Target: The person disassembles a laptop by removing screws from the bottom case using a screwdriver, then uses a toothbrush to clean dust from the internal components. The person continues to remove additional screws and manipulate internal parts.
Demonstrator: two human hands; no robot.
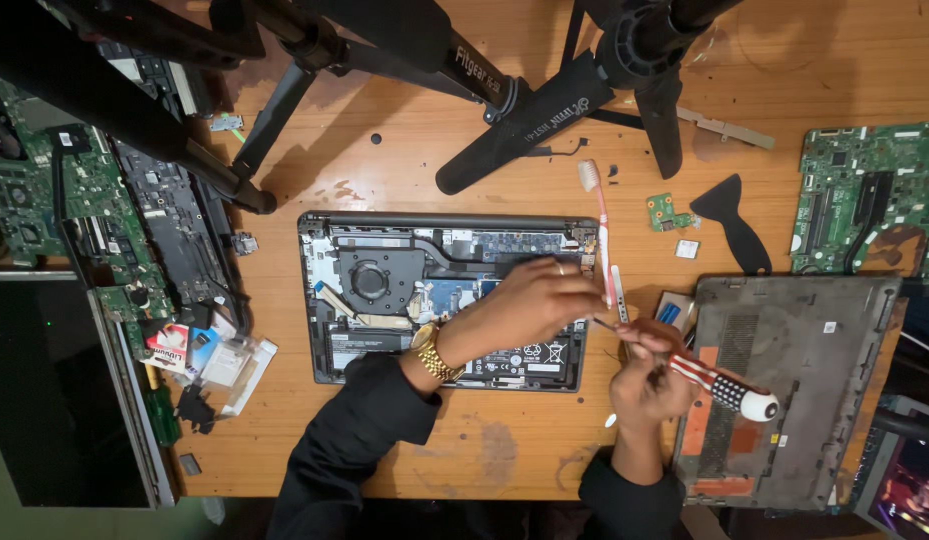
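Note:
An opened laptop [385, 290] lies bottom-up on the wooden table, with its fan, heat pipe and boards showing. My left hand [530, 300], with a gold watch at the wrist, reaches over the laptop's right edge, fingers pinched at the screwdriver's tip. My right hand [645, 385] grips a screwdriver [720, 385] with a red-and-white striped handle and a white butt end. Its thin shaft points up-left toward my left fingertips. A pink and white toothbrush [600, 225] lies just beyond my hands, bristles away from me.
The laptop's grey bottom cover [795, 370] lies at the right. Green circuit boards sit at far right [865, 190] and far left [45, 200]. Black tripod legs [505, 130] cross the table's far side. A black pry tool [730, 215] and a small green board [665, 212] lie nearby.

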